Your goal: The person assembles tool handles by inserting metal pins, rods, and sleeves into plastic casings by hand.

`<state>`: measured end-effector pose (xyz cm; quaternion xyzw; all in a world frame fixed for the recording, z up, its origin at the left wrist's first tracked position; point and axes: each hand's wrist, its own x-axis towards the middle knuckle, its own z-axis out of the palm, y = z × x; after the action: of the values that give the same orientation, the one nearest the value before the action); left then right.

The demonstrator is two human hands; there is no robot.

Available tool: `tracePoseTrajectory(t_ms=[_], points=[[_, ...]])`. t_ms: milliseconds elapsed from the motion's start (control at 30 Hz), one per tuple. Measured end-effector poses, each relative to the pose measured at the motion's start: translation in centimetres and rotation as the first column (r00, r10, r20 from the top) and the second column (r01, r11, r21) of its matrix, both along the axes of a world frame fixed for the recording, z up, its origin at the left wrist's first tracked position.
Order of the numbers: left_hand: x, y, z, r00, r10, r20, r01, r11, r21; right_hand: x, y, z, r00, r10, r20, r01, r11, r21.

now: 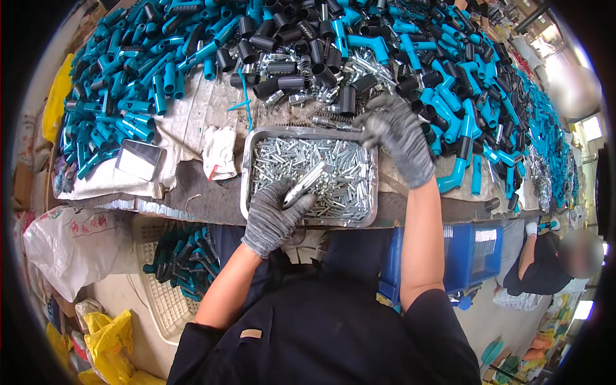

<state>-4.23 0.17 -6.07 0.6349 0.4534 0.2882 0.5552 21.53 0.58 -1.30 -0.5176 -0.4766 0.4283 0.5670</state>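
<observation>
My left hand (pixel 274 215), in a grey knit glove, is closed around a silver metal tube (pixel 305 184). It holds the tube at a slant over the near part of a metal tray (pixel 246 173). Small silver pins (pixel 340 160) and short fittings fill that tray. My right hand (pixel 399 136), gloved the same way, hovers at the tray's far right corner, beside metal fittings and dark springs (pixel 335 123). Its fingers are bent and apart, with nothing plainly between them.
Teal tubular handles (pixel 131 58) and black sleeves (pixel 280 83) heap across the table's far side. A white glove (pixel 220 152) and a phone (pixel 139 159) lie left of the tray. Below the table edge are a cream crate (pixel 157 295) and blue bins (pixel 459 256). Another person (pixel 545 263) sits at right.
</observation>
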Motion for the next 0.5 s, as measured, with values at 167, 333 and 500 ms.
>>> tracePoseTrajectory(t_ms=[167, 333, 500], points=[[-0.1, -0.2, 2.6, 0.968, -0.250, -0.014, 0.249, 0.966, -0.070, -3.1, -5.2, -1.5, 0.957, 0.259, -0.133, -0.286, 0.916, -0.281], [1.4, -2.9, 2.7, 0.936, -0.233, -0.263, 0.272, 0.954, 0.124, -6.1, -8.7, -3.0, 0.954, 0.108, 0.278, -0.090, 0.993, -0.079], [2.4, -3.7, 4.4, 0.859, -0.314, -0.405, 0.487, 0.745, 0.456, -4.5, -12.8, -2.2, 0.989, 0.038, -0.145, -0.090, 0.927, -0.365]])
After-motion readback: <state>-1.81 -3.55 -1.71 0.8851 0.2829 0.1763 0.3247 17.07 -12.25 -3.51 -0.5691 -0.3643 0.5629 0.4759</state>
